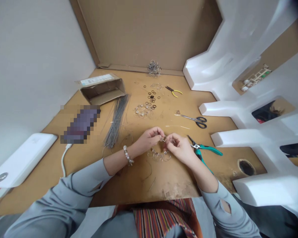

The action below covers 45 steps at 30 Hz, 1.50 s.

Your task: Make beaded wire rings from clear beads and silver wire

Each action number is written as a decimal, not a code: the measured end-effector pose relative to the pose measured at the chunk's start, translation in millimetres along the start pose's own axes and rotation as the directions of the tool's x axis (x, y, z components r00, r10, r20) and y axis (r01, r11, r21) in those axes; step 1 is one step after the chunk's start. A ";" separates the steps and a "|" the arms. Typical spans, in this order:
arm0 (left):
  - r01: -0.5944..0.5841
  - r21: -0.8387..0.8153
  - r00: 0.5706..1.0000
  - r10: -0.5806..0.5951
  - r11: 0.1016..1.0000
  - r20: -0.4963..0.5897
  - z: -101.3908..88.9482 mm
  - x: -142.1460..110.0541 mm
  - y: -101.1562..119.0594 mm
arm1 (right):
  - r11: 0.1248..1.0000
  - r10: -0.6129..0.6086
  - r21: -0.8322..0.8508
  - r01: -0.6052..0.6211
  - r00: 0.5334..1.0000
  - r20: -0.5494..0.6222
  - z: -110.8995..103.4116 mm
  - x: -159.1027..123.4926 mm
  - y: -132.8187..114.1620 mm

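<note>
Above the near middle of the table, my left hand [152, 137] and my right hand [176, 145] meet at a beaded wire ring [160, 155]. Both hands pinch its upper part between thumb and fingers, and the ring hangs toward me with thin wire loops round its clear beads. The fingers partly hide where the wire passes between them. A second beaded wire ring [142, 110] lies flat beyond my left hand. Just right of my right hand, green-handled pliers [208, 149] rest on the table.
Scissors [195, 119], yellow-handled pliers [173, 91] and small dark rings [152, 99] lie farther back. Left are a wire bundle [116, 122], an open cardboard box [103, 92], a blurred phone-like object [81, 124] and a white power bank [24, 158]. White moulded foam [228, 138] borders the right.
</note>
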<state>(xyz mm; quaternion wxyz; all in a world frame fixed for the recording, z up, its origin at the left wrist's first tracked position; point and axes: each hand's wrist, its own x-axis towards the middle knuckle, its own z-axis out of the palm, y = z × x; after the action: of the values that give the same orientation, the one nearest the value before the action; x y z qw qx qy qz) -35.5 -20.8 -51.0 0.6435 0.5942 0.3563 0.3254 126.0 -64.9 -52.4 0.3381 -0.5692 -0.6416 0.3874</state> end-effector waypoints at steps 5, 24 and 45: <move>0.007 -0.003 1.000 -0.007 1.000 -0.007 -5.2 -0.4 2.4 | 0.975 -0.054 -0.219 0.041 0.997 -0.054 -25.8 -15.9 -2.6; -0.123 -0.081 0.973 0.136 0.989 0.184 -27.3 -6.4 29.0 | 0.274 0.155 -0.958 -0.086 0.987 -0.045 -79.7 -63.5 25.1; -0.156 0.117 0.933 0.108 0.981 0.342 -23.0 15.0 54.7 | 0.886 0.086 -0.445 0.130 0.897 0.434 -115.6 1.9 -47.1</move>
<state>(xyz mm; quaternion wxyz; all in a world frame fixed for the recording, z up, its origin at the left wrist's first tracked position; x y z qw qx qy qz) -46.7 8.6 1.6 0.6271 0.7078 0.2235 0.2361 204.8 -52.6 43.6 0.0424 -0.5229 -0.7814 0.3379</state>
